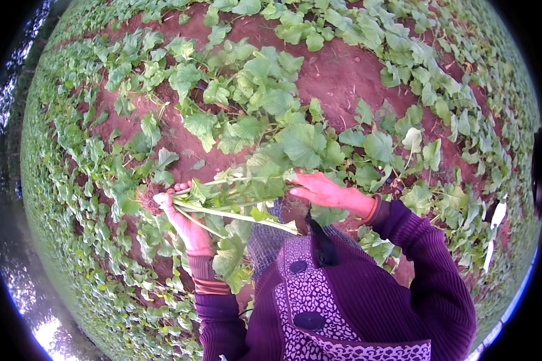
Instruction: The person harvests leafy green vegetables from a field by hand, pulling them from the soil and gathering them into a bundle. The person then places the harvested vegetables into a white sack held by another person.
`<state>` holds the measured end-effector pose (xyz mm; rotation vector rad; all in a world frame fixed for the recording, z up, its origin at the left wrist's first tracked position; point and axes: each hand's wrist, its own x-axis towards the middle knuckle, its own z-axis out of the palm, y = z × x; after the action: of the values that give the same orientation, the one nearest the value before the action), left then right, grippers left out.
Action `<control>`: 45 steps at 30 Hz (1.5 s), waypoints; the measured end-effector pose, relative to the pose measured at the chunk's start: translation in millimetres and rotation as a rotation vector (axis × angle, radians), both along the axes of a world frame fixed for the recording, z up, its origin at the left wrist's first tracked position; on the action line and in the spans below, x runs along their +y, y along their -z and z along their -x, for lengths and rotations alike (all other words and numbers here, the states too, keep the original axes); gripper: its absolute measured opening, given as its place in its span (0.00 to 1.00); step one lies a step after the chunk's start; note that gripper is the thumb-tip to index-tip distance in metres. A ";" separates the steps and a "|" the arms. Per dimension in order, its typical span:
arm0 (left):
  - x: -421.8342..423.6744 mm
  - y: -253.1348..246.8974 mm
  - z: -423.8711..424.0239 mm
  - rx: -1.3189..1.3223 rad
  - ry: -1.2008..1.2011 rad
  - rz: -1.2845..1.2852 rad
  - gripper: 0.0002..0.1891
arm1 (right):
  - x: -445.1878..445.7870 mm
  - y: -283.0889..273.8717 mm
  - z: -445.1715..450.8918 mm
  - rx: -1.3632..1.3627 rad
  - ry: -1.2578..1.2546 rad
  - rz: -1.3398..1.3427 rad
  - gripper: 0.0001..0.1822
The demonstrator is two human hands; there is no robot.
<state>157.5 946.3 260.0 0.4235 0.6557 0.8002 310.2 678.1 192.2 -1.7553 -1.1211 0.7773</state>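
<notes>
My left hand (189,229) grips the base of an uprooted leafy plant (237,213), with its fingers and thumb wrapped around the lower stems. A ball of thin, soil-coloured roots (151,199) sticks out past that hand on the left. Long pale green stalks run from there to the right, across the front of my body. At the leafy end is my right hand (318,189), its fingers stretched toward the leaves. Whether those fingers pinch a leaf or only touch it cannot be made out.
Rows of broad-leaved green crop plants (271,85) grow all around. Strips of bare reddish soil (343,81) run between them. A white object (496,232) lies among the plants at the right. Dark trees (16,113) border the field on the left.
</notes>
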 end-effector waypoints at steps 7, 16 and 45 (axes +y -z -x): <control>84.8 32.5 -37.0 -0.015 0.144 0.008 0.08 | 64.3 16.1 -11.2 -0.079 0.110 0.018 0.13; 228.6 58.3 -77.2 0.026 0.255 0.029 0.08 | 191.8 23.6 -14.0 -0.376 -0.032 0.303 0.15; 207.6 230.0 -38.3 0.304 0.399 0.310 0.06 | 191.7 241.9 -84.6 -0.181 0.240 0.481 0.15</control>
<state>195.8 1153.9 30.0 0.3779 0.9266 0.2484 394.8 869.9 -49.7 -2.3525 -0.8568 0.7948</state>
